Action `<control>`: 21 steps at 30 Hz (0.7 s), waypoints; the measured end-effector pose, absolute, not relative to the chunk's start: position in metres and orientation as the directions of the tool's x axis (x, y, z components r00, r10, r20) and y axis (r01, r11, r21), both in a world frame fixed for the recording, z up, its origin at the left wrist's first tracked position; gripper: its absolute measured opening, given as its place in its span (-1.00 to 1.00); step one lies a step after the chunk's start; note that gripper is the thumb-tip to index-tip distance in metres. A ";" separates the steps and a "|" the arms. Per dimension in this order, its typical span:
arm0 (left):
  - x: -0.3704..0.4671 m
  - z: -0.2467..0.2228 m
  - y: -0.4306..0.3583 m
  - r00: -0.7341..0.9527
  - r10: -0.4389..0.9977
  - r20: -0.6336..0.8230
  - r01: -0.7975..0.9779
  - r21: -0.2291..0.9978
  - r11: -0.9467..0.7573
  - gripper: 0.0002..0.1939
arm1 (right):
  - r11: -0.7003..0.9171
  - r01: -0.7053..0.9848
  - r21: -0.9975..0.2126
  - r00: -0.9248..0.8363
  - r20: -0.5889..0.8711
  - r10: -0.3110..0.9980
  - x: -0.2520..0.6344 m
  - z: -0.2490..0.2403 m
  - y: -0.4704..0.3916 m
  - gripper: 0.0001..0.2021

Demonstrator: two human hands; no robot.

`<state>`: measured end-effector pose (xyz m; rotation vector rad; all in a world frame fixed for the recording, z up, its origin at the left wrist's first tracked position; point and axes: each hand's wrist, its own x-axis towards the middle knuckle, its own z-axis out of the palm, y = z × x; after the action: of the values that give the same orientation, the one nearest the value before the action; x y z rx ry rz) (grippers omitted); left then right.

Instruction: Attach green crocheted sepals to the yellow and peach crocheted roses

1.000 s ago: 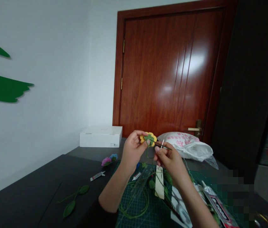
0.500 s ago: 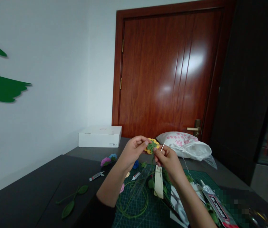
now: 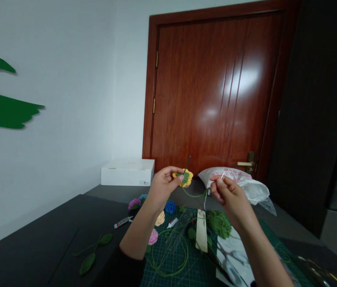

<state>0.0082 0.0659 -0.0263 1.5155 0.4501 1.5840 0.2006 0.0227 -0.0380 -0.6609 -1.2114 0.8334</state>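
My left hand (image 3: 166,185) pinches a yellow crocheted flower (image 3: 190,177) with a green centre, raised above the table. A thin dark wire (image 3: 188,162) sticks up from the flower. Green yarn (image 3: 194,195) droops from the flower across to my right hand (image 3: 226,192), whose fingers are closed. Above those fingertips shows the tip of a slim pale rod (image 3: 222,174), like a needle or crochet hook; my fingers hide the rest. A ball of green yarn (image 3: 219,224) lies on the mat below my right hand.
A green cutting mat (image 3: 168,255) carries a green cord loop (image 3: 186,255), scissors (image 3: 231,269), a cream strip (image 3: 202,231) and a small tube (image 3: 172,223). Pink (image 3: 153,236) and blue (image 3: 170,206) flowers lie near my left forearm. A white box (image 3: 128,173) and bag (image 3: 255,190) stand behind.
My right hand has moved away to the right from the flower, with yarn now stretching between. The flower has shifted slightly left and its wire now points upward. The green yarn ball has come into view.
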 end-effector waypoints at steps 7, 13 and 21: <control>-0.006 -0.023 0.074 -0.076 0.798 0.598 -0.342 0.736 -0.584 -0.75 | 0.689 -0.327 -0.647 0.443 0.539 0.716 0.236 -0.044 0.035 -0.71; -0.013 -0.020 0.076 -0.115 0.796 0.594 -0.350 0.726 -0.592 -0.75 | 0.718 -0.288 -0.633 0.495 0.543 0.678 0.244 -0.049 0.040 -0.70; -0.001 -0.011 0.048 -0.024 0.768 0.639 -0.298 0.729 -0.616 -0.78 | 0.674 0.555 -0.488 0.089 0.840 0.535 0.198 -0.033 0.006 -0.89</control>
<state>-0.0008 0.0482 -0.0114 1.4766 0.5152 1.7454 0.1981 0.0059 -0.0327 -0.9296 -1.5529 -0.0186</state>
